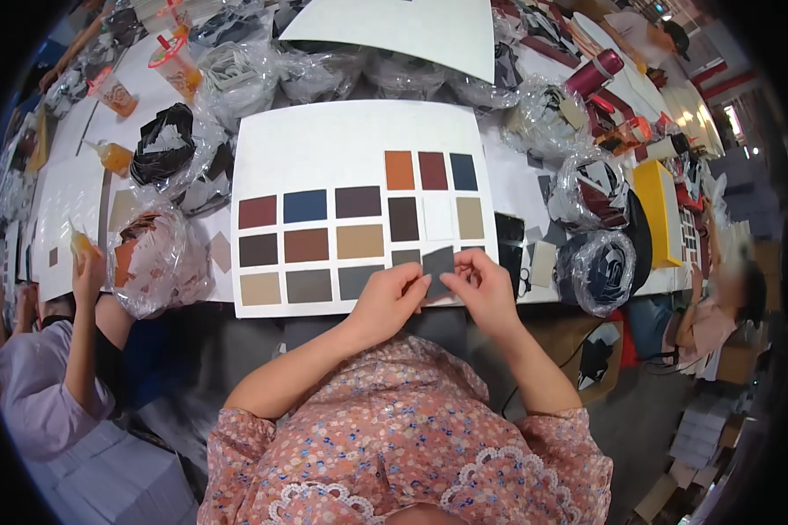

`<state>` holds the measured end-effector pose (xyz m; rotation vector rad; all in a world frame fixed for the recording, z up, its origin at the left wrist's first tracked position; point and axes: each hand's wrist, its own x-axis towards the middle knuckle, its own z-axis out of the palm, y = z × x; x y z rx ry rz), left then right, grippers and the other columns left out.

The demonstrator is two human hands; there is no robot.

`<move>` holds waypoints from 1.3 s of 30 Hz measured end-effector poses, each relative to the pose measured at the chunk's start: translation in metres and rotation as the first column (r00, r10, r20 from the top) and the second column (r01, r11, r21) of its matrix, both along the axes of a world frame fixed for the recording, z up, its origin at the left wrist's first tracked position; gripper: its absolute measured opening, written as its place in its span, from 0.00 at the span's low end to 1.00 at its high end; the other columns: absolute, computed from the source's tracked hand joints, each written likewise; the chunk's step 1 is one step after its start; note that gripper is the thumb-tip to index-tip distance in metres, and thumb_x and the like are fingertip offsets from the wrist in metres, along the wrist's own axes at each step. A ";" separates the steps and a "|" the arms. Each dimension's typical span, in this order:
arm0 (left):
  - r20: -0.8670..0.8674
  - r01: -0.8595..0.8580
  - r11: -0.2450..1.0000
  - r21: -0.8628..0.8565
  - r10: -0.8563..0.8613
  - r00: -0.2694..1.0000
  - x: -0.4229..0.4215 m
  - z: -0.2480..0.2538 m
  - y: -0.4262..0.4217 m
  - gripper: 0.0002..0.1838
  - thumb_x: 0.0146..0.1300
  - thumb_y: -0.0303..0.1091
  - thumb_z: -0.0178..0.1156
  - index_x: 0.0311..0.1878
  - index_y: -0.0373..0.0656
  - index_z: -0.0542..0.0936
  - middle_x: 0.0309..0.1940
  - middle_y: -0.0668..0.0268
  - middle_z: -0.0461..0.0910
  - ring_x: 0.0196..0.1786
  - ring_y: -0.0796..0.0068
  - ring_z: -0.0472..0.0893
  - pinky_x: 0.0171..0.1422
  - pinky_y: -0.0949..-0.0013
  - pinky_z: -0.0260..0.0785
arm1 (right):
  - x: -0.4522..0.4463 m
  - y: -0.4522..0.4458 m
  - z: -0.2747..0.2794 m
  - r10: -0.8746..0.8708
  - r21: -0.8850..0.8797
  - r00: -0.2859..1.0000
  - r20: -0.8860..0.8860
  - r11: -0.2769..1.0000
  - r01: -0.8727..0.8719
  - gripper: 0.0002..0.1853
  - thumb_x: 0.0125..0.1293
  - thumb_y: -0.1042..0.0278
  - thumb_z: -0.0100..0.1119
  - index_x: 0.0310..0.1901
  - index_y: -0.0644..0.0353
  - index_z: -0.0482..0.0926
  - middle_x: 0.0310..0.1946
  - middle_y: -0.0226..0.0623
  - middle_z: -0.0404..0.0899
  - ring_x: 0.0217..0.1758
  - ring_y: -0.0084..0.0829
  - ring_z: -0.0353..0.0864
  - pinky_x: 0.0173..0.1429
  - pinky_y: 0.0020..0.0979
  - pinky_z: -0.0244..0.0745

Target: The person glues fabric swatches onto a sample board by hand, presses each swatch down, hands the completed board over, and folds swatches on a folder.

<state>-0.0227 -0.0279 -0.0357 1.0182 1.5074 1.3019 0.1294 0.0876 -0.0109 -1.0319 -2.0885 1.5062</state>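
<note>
A white sample board [306, 149] lies before me, bearing rows of coloured swatches such as a brown swatch [306, 245], an orange swatch [398, 171] and a blue swatch [305, 205]. Low on its right side, a small dark grey swatch [439, 261] is tilted over the board between my hands. My left hand [390, 299] is closed, fingertips pinched at the swatch's lower left edge. At its right edge is my right hand [483, 290], thumb and fingers bent and closed on it. Another grey swatch [405, 257] shows just left of it, partly hidden by my left hand.
Plastic bags of swatches surround the board, including one with dark pieces [597, 271] and one with orange pieces [153, 262]. Scissors [524, 278] lie to the right near a yellow box [657, 213]. A person [52, 385] sits at left holding a glue bottle [82, 243].
</note>
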 end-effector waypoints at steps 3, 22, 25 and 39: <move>-0.531 0.009 0.985 0.175 0.087 0.843 -0.003 0.003 -0.007 0.08 0.62 0.33 0.62 0.42 0.40 0.78 0.35 0.60 0.78 0.39 0.55 0.77 0.43 0.58 0.69 | 0.002 0.013 -0.008 -0.033 0.011 0.997 0.065 0.999 0.032 0.09 0.57 0.74 0.69 0.35 0.66 0.77 0.24 0.28 0.76 0.28 0.17 0.72 0.35 0.23 0.71; -0.931 0.348 0.889 0.298 0.190 0.312 -0.002 -0.023 -0.018 0.19 0.51 0.28 0.58 0.49 0.38 0.79 0.47 0.57 0.78 0.48 0.63 0.77 0.49 0.64 0.69 | 0.011 0.001 -0.028 -0.126 0.317 0.957 0.262 0.948 0.037 0.12 0.58 0.60 0.70 0.28 0.58 0.79 0.18 0.32 0.80 0.21 0.29 0.81 0.29 0.29 0.71; -0.940 0.346 0.898 0.274 0.173 0.294 0.000 -0.021 -0.016 0.20 0.51 0.29 0.58 0.50 0.39 0.80 0.47 0.57 0.77 0.48 0.64 0.77 0.48 0.65 0.68 | 0.010 0.001 -0.028 -0.127 0.330 0.957 0.263 0.944 0.034 0.12 0.58 0.61 0.69 0.27 0.58 0.79 0.19 0.33 0.81 0.22 0.31 0.82 0.28 0.30 0.71; -0.961 0.380 0.924 0.034 -0.074 0.265 -0.003 -0.008 -0.002 0.18 0.47 0.27 0.62 0.45 0.47 0.77 0.66 0.58 0.70 0.46 0.66 0.72 0.49 0.66 0.65 | 0.002 -0.003 -0.032 -0.182 0.443 0.939 0.291 0.896 0.036 0.10 0.56 0.63 0.70 0.31 0.57 0.78 0.17 0.31 0.76 0.20 0.32 0.77 0.27 0.33 0.69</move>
